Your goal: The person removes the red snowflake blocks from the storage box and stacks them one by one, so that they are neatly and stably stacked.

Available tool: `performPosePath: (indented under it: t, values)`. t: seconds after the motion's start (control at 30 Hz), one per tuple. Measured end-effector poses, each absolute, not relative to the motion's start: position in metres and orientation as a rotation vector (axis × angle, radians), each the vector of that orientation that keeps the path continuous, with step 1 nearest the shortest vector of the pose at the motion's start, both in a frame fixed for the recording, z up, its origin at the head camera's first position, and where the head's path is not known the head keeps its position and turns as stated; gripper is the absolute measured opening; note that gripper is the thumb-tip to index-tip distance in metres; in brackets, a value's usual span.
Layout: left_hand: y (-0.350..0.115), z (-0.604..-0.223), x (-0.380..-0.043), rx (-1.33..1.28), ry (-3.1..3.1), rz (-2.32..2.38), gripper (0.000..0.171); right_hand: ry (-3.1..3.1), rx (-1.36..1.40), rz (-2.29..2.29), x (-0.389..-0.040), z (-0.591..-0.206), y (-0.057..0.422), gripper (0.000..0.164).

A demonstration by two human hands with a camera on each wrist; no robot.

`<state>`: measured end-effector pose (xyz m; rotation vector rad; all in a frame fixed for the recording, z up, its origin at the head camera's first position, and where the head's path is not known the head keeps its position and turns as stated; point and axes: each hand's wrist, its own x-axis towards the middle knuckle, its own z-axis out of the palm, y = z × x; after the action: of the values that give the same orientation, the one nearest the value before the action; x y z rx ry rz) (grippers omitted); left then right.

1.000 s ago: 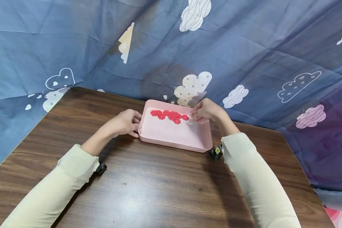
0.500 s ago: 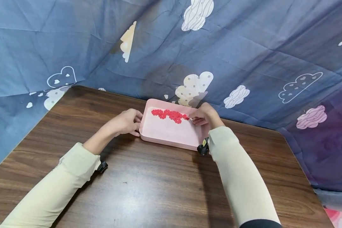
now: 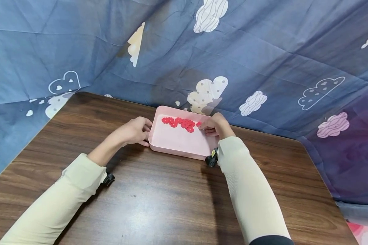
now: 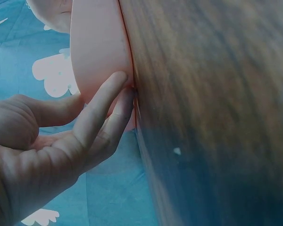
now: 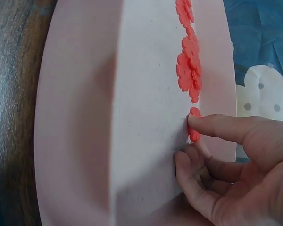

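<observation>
A shallow pink tray [image 3: 178, 151] lies on the table with several red flower-shaped pieces [image 3: 184, 123] clustered along its back. My left hand [image 3: 136, 131] is at the tray's left end. In the left wrist view its fingers [image 4: 101, 108] reach fairly straight to the tray's outer wall, and the thumb is near the rim. My right hand [image 3: 214, 126] reaches into the tray's right side. Its thumb and a finger pinch one red flower-shaped piece [image 5: 195, 134], which is a little apart from the cluster. The other fingers curl beneath, near the tray floor.
The brown wooden table [image 3: 159, 204] extends in front and to both sides. Behind it hangs a blue cloth [image 3: 159, 61] with cloud prints, close to the tray's back wall. Each wrist wears a small black camera [image 3: 211, 159].
My right hand has moved left and slightly down inside the tray, from beside the end piece onto it. The left hand stays at the tray's left end.
</observation>
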<state>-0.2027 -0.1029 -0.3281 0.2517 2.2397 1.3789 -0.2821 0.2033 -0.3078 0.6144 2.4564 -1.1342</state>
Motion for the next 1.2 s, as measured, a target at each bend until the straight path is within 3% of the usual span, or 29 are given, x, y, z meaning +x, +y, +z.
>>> performPosePath:
  t: [0.3,0.5,0.73,1.03,1.2]
  values:
    - [-0.103,-0.328,-0.202,0.25,2.238,1.384,0.047,2.328,0.646,-1.198,-0.281,-0.31,0.209,0.007]
    - [-0.103,-0.329,-0.202,0.25,2.246,1.377,0.046,2.273,0.61,-1.248,-0.283,-0.31,0.216,0.018]
    - [-0.102,-0.33,-0.202,0.257,2.25,1.375,0.045,2.17,0.57,-1.353,-0.28,-0.304,0.226,0.003]
    - [-0.102,-0.33,-0.203,0.259,2.248,1.37,0.046,2.126,0.474,-1.332,-0.281,-0.292,0.24,0.021]
    - [-0.103,-0.33,-0.203,0.263,2.241,1.374,0.047,2.038,0.398,-1.31,-0.281,-0.285,0.255,0.017]
